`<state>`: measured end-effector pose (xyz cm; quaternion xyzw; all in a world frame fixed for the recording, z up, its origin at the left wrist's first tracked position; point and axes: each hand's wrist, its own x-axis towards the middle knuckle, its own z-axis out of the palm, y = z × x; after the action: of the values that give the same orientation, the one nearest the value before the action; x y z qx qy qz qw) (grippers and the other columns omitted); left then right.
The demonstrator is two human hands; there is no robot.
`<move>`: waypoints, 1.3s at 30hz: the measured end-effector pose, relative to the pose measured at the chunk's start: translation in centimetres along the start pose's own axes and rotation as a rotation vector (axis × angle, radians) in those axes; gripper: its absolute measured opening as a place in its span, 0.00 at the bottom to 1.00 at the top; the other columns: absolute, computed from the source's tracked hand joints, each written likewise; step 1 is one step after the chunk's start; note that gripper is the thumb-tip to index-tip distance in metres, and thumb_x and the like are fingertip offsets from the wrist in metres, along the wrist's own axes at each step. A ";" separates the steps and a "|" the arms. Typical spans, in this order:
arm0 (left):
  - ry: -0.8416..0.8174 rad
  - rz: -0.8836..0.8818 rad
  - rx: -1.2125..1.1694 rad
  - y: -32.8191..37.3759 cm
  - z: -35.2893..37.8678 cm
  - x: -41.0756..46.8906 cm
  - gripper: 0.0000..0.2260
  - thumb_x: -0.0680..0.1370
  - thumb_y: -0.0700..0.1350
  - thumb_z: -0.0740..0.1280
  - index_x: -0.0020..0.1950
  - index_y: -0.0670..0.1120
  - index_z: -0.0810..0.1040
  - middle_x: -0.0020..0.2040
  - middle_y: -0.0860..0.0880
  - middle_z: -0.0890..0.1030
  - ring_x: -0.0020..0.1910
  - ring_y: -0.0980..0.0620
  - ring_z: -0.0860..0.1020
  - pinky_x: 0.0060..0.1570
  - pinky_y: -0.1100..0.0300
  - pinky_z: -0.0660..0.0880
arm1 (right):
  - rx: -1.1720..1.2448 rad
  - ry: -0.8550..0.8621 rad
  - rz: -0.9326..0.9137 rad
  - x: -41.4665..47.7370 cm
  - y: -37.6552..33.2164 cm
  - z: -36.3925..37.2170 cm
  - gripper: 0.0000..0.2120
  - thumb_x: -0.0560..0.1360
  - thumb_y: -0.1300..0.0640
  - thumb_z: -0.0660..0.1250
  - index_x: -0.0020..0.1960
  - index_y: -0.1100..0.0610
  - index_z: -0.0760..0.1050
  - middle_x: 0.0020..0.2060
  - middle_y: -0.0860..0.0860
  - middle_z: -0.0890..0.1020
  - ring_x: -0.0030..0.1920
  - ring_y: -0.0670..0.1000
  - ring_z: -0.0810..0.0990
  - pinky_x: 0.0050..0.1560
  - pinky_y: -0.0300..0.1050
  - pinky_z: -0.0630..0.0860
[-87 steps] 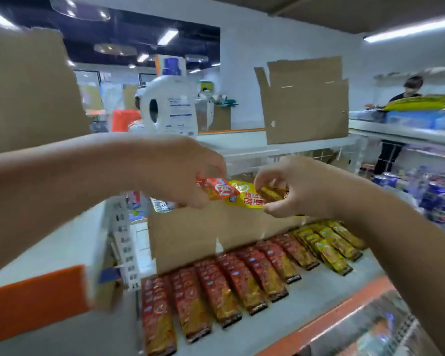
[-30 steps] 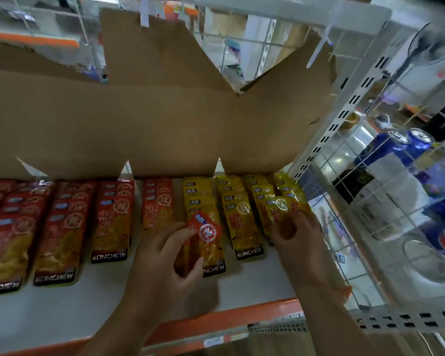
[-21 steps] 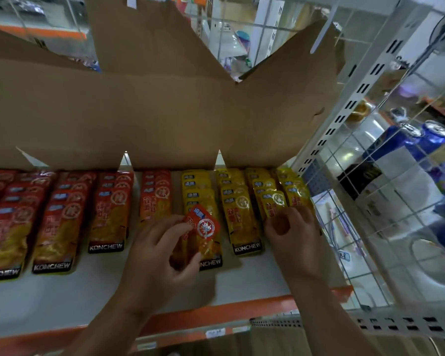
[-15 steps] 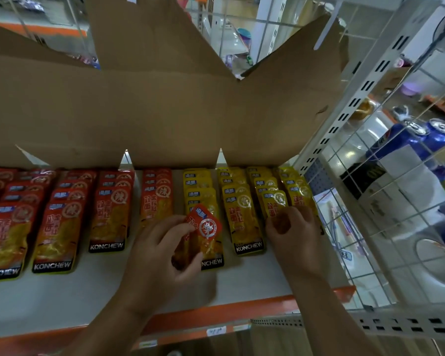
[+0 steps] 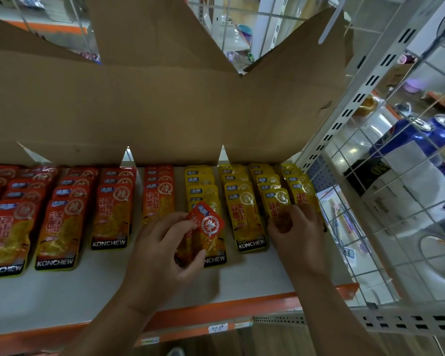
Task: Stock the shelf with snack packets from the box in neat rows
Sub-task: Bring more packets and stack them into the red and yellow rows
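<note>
Now the left hand (image 5: 159,253) pinches a red packet (image 5: 207,224) over the yellow rows (image 5: 244,201); the right hand (image 5: 297,229) grips a yellow packet (image 5: 276,201) on the shelf (image 5: 62,294). The red one should go left, squared with its row.

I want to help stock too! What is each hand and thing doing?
Left hand: pinches a small red snack packet, tilted.
Right hand: rests on yellow snack packets; grip unclear.
Red snack packet rows: flat, overlapping.
Brown cardboard box: upright behind rows, flaps raised.
</note>
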<state>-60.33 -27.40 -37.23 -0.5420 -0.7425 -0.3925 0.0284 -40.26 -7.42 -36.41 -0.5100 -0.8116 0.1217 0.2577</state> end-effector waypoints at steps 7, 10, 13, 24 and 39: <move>0.020 -0.058 0.015 -0.1 0.1 -0.1 0.22 0.73 0.58 0.72 0.60 0.46 0.82 0.62 0.48 0.80 0.60 0.47 0.79 0.57 0.48 0.79 | 0.027 -0.001 0.005 -0.1 0.0 -0.4 0.13 0.71 0.46 0.74 0.50 0.53 0.80 0.48 0.49 0.77 0.50 0.58 0.77 0.49 0.55 0.77; 0.035 -0.091 0.051 0.1 -0.1 -0.1 0.22 0.73 0.59 0.71 0.60 0.46 0.82 0.62 0.48 0.80 0.60 0.47 0.78 0.58 0.55 0.75 | 0.009 0.013 -0.003 -0.2 -0.2 -1.0 0.14 0.73 0.44 0.73 0.52 0.52 0.80 0.50 0.48 0.78 0.52 0.57 0.77 0.48 0.51 0.76; 0.054 -0.146 0.063 0.4 -0.6 -0.2 0.21 0.73 0.57 0.73 0.60 0.46 0.82 0.61 0.48 0.80 0.60 0.47 0.77 0.59 0.60 0.73 | 0.034 0.039 -0.050 0.0 -1.0 -1.1 0.12 0.73 0.48 0.75 0.51 0.55 0.81 0.48 0.49 0.78 0.50 0.56 0.77 0.46 0.46 0.71; 0.248 -0.357 0.281 -1.1 -5.1 -3.3 0.18 0.70 0.52 0.77 0.56 0.46 0.84 0.60 0.47 0.81 0.56 0.46 0.77 0.53 0.52 0.76 | 0.310 -0.047 -0.496 0.8 -11.9 2.7 0.15 0.72 0.46 0.67 0.49 0.57 0.82 0.47 0.52 0.80 0.50 0.53 0.76 0.52 0.49 0.74; 0.293 -0.397 0.518 -5.4 -5.4 -1.0 0.17 0.75 0.60 0.69 0.50 0.47 0.84 0.54 0.47 0.83 0.50 0.43 0.81 0.48 0.51 0.67 | 0.431 -0.254 -0.573 0.2 -17.2 5.2 0.09 0.74 0.49 0.71 0.51 0.52 0.81 0.45 0.41 0.75 0.49 0.46 0.74 0.53 0.52 0.75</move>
<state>-66.45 -32.02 -36.96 -0.3000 -0.8962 -0.2629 0.1944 -56.32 -14.63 -32.78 -0.1773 -0.9026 0.2748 0.2801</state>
